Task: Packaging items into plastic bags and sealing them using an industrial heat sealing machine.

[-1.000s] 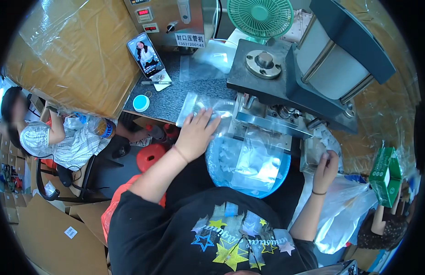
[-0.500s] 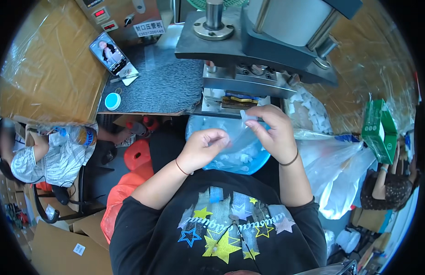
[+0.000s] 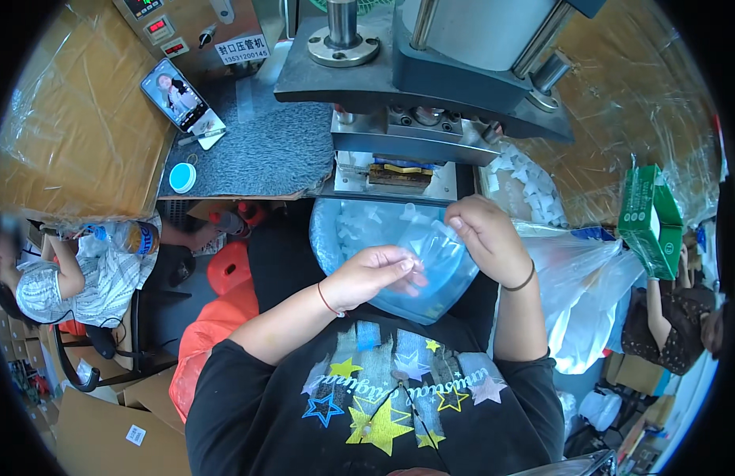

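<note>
Here, right hand (image 3: pixel 488 239): grip pinching clear plastic (image 3: pixel 433 239)
Left hand (image 3: pixel 367 278): grip cannot be told
Clear plastic: left of nearer right hand; axis indistinct

Worktable (image 3: pixel 256 159), mottled grey top. Film-wrapped brown carton (image 3: pixel 82 111), large, stands at left; film-wrapped brown cardboard (image 3: pixel 645 95) at right. Red plastic stool (image 3: pixel 229 268). Chair (image 3: pixel 90 381), black-framed. Floor (image 3: pixel 195 311), dark grey. Cardboard panel (image 3: pixel 106 432), lower left.

One wide fisheye view — head-worn, close above, looking down.
</note>
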`<move>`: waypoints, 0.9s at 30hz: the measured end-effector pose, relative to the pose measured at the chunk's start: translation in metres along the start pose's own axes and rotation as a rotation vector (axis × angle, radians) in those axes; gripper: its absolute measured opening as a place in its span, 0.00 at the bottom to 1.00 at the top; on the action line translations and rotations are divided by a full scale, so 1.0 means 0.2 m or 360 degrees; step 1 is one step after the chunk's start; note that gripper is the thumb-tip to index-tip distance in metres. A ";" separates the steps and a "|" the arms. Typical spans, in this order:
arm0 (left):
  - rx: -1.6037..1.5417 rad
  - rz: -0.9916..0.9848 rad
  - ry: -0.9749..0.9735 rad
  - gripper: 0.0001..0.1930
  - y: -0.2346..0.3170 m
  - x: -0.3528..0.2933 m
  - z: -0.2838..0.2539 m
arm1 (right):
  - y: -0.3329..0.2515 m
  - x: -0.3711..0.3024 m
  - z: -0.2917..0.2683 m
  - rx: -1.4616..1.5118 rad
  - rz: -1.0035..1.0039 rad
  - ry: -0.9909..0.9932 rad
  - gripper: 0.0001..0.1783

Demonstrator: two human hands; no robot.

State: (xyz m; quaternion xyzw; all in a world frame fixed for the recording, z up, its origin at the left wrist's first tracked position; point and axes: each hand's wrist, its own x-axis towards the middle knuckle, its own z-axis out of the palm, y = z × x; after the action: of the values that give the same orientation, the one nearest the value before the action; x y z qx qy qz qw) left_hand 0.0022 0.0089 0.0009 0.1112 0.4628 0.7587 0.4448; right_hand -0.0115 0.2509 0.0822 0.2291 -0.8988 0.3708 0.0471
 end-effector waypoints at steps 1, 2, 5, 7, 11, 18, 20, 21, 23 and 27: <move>-0.0017 -0.0066 -0.0025 0.12 0.01 0.00 0.02 | 0.01 -0.01 0.00 0.0106 0.0035 -0.0146 0.07; -0.0032 -0.0136 -0.0058 0.12 0.01 0.01 0.03 | 0.01 -0.01 -0.01 0.0108 0.0041 -0.0145 0.07; -0.0108 -0.0132 -0.0054 0.11 -0.02 0.01 0.01 | 0.07 0.02 -0.04 0.0125 -0.0073 -0.0112 0.09; -0.0108 -0.0100 0.0038 0.11 -0.02 0.02 -0.03 | 0.16 0.00 -0.08 -0.0572 0.0237 0.0332 0.11; -0.0140 0.0006 0.0336 0.13 0.09 0.08 -0.13 | 0.42 -0.05 -0.13 -0.0762 0.0438 0.0247 0.15; -0.0288 0.0198 0.0463 0.11 0.11 0.14 -0.19 | 0.54 -0.02 -0.04 -0.0679 0.0380 0.0357 0.13; 0.0113 0.0374 0.0618 0.17 0.08 0.15 -0.30 | 0.60 -0.07 -0.03 -0.0615 0.0382 0.0406 0.12; 0.0133 0.0408 0.0642 0.17 0.13 0.16 -0.38 | 0.61 -0.08 -0.03 -0.0604 0.0339 0.0417 0.12; 0.1353 0.0983 0.1544 0.20 0.32 0.19 -0.55 | 0.61 -0.10 -0.04 -0.0767 0.0140 0.0556 0.12; 0.2715 0.0749 0.1848 0.29 0.61 0.18 -1.01 | 0.53 -0.08 -0.02 -0.0578 0.0368 0.0519 0.13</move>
State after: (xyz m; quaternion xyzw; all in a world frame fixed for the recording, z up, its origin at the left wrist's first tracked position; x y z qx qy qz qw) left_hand -0.2060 -0.1068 -0.0204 0.0939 0.9509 0.1865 -0.2284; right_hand -0.0449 0.3251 0.0139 0.0500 -0.9513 0.2384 0.1890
